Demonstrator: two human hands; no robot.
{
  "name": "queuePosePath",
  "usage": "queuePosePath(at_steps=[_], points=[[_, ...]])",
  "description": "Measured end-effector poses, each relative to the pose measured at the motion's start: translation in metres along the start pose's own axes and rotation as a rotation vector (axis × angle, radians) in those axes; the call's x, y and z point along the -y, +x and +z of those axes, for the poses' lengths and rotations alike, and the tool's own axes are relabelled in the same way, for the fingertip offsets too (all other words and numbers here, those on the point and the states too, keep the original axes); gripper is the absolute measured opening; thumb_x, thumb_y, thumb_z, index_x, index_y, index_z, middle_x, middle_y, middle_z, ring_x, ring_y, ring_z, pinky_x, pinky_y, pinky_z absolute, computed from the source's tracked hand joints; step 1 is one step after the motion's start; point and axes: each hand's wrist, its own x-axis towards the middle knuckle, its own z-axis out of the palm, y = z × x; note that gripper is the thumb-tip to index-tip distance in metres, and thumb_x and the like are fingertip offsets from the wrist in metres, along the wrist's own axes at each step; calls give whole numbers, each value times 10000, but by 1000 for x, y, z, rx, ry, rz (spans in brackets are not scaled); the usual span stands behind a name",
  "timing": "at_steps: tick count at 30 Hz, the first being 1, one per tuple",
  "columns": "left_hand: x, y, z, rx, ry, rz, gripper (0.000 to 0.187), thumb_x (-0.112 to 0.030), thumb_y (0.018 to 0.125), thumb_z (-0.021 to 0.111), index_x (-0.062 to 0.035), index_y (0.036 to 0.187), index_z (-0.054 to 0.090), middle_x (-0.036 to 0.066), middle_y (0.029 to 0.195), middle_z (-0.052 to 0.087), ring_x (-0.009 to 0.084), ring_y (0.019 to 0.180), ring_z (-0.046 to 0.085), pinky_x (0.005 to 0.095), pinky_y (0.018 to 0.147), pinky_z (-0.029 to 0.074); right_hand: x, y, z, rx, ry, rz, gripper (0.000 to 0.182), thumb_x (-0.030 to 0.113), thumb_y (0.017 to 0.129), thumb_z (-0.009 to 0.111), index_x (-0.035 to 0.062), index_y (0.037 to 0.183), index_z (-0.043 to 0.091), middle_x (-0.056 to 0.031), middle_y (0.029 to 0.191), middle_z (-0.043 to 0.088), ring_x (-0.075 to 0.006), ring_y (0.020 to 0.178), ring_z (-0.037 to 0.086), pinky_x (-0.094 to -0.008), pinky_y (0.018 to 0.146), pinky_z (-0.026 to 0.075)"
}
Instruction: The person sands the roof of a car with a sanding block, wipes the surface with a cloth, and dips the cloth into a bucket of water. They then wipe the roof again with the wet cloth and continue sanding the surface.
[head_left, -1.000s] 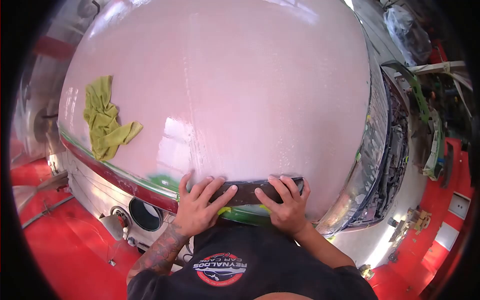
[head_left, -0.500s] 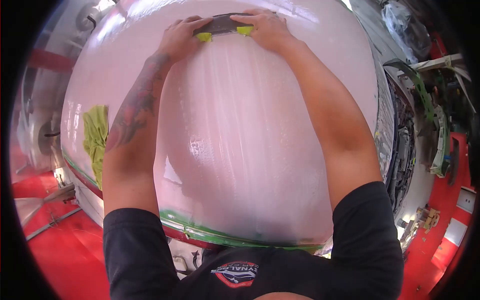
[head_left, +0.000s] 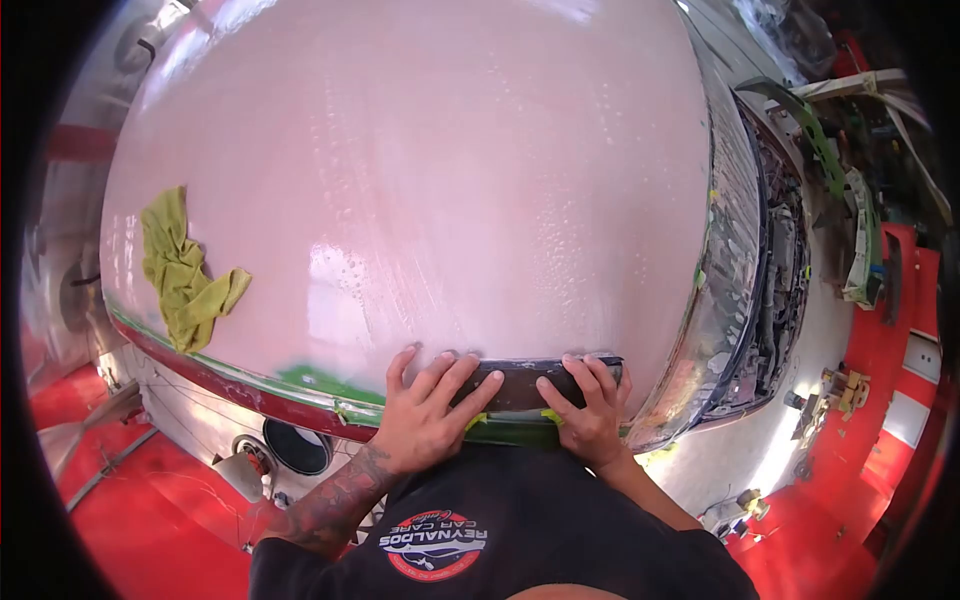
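A long dark sanding block [head_left: 515, 385] lies on the wet pinkish car roof panel [head_left: 450, 180], near its close edge. My left hand [head_left: 428, 410] grips the block's left end, with the fingers over the top. At the other end, my right hand [head_left: 590, 405] holds it the same way, with its thumb pointing inward. Small yellow-green pieces show at the block's near side beside both hands. The block's underside is hidden against the panel. Streaks and droplets of water mark the surface beyond it.
A crumpled green cloth [head_left: 185, 275] lies on the panel's left side. Green and dark red trim [head_left: 250, 390] runs along the near edge. To the right are a windshield opening [head_left: 725, 260] and vehicle parts. The floor [head_left: 150, 510] is red and white.
Both hands have drawn the sanding block from the far part of the panel back to the near edge, close to my body. The elbows are now bent, and the view has shifted.
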Motion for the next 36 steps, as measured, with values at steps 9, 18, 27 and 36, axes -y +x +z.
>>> queuePosePath(at_steps=[9,18,27,36], points=[[150,198,-44,-279,235,-15,735,-76,747,744,-195,1456,593,88,1314,597,295,1170,560,504,1153,345,-128,285,13,-33,-26,-268,643,-11,829,604,321,1376,676,-15,1426,582,-249,1336,515,-546,1079,328],[221,293,-59,-324,280,-133,601,-101,863,681,-227,1448,625,78,1393,629,294,1271,554,463,1178,340,-178,399,42,-143,12,-216,614,3,899,559,376,1373,672,-15,1455,584,-239,1361,511,-551,1144,324],[-7,66,2,28,-97,71,769,-138,642,789,-207,1395,653,95,1374,561,284,1221,546,602,1159,292,-40,-9,-4,-64,-9,124,537,97,798,664,307,1287,735,-30,1404,595,-248,1336,505,-564,1126,276],[24,194,3,-45,71,279,778,-133,671,814,-183,1420,610,81,1307,555,280,1161,552,601,1154,323,-129,70,-20,-126,-82,105,637,43,747,674,280,1337,707,-55,1410,586,-288,1308,526,-558,1081,325]])
